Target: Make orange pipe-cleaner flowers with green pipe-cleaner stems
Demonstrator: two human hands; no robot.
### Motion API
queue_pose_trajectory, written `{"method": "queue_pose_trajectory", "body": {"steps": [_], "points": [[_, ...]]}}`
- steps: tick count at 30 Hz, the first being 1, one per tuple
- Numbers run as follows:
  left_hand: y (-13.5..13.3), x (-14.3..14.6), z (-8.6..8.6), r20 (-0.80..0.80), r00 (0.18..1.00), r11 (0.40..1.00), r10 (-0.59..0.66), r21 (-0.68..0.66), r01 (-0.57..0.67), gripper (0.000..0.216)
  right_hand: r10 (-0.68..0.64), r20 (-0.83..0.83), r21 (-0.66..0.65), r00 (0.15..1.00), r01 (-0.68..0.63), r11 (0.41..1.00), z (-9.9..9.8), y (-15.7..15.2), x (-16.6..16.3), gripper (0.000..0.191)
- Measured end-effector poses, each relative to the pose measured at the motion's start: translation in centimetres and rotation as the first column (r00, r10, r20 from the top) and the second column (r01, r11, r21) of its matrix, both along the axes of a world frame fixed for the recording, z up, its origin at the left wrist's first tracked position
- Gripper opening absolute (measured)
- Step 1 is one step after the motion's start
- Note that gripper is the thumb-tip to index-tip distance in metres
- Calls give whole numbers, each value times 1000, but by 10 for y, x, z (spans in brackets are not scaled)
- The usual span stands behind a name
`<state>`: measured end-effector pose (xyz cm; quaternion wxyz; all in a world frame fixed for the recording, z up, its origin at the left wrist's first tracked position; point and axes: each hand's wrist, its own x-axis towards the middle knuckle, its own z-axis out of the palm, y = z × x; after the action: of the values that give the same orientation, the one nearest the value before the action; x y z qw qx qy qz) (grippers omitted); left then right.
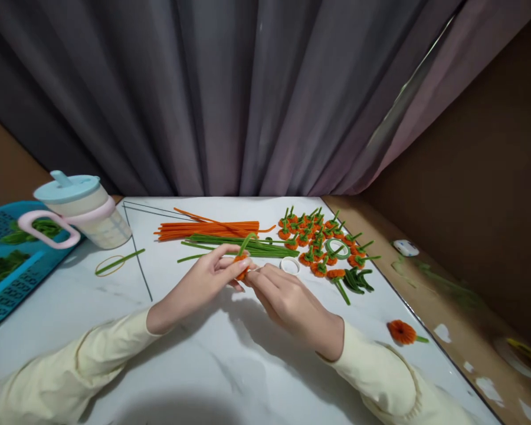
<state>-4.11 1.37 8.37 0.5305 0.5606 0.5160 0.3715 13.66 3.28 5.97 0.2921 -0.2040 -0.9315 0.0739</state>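
A small orange pipe-cleaner pumpkin (241, 271) with a bent green stem is pinched between the thumb and fingers of my left hand (215, 271), above the table. My right hand (287, 295) is closed, its fingertips pressed together at the pumpkin's right side. Those fingertips cover part of the orange piece, so the exact spot they grip is hidden. Just beyond my hands lie green pipe cleaners (265, 248) and a bundle of orange pipe cleaners (216, 229). A white ring of tape (290, 266) rests close to my right knuckles.
Several finished pumpkins (321, 268) cluster at right around a green tape roll (343, 251), beside dark green curled pieces (358, 280). A single pumpkin (402, 332) lies near the right edge. At left stand a lidded cup (92, 212) and a blue basket (26, 268). Curtains (230, 100) hang behind.
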Motion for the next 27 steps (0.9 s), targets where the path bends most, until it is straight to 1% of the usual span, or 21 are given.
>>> {"method": "queue_pose_trajectory", "body": {"steps": [2,4,6,9,12,14,17,20,24,25,27], "points": [[1,-1,1,-19,999,999,-36,34,36,27,-5,33,-25,999,5,1000,7,3,0,20],[1,-4,-1,-58,997,995,-60,72,64,27,-9,62,-42,998,12,999,12,4,1,19],[1,-5,-4,-78,993,993,-85,79,91,29,-9,101,-20,995,11,1000,15,5,3,20],[1,-8,-4,-58,990,991,-132,19,133,30,-7,153,47,988,0,999,18,6,4,23],[3,-10,1,8,986,984,-168,-55,168,23,-17,170,62,985,7,998,20,8,6,22],[4,-11,5,18,983,981,-182,-69,183,20,-14,176,47,984,6,999,21,10,8,22],[4,-11,6,-33,980,979,-197,-52,195,23,16,188,40,982,-24,999,22,12,11,22],[4,-10,1,-30,975,974,-222,-58,220,25,42,196,59,980,-54,997,23,13,10,22],[4,-10,-9,-12,974,972,-228,-55,227,27,44,206,99,978,-65,993,22,11,7,24],[4,-10,-10,-17,974,973,-225,-49,224,27,50,198,89,979,-68,994,21,11,6,24],[3,-10,-11,-47,975,976,-216,-27,215,28,76,155,25,985,-81,996,18,12,6,26]]}}
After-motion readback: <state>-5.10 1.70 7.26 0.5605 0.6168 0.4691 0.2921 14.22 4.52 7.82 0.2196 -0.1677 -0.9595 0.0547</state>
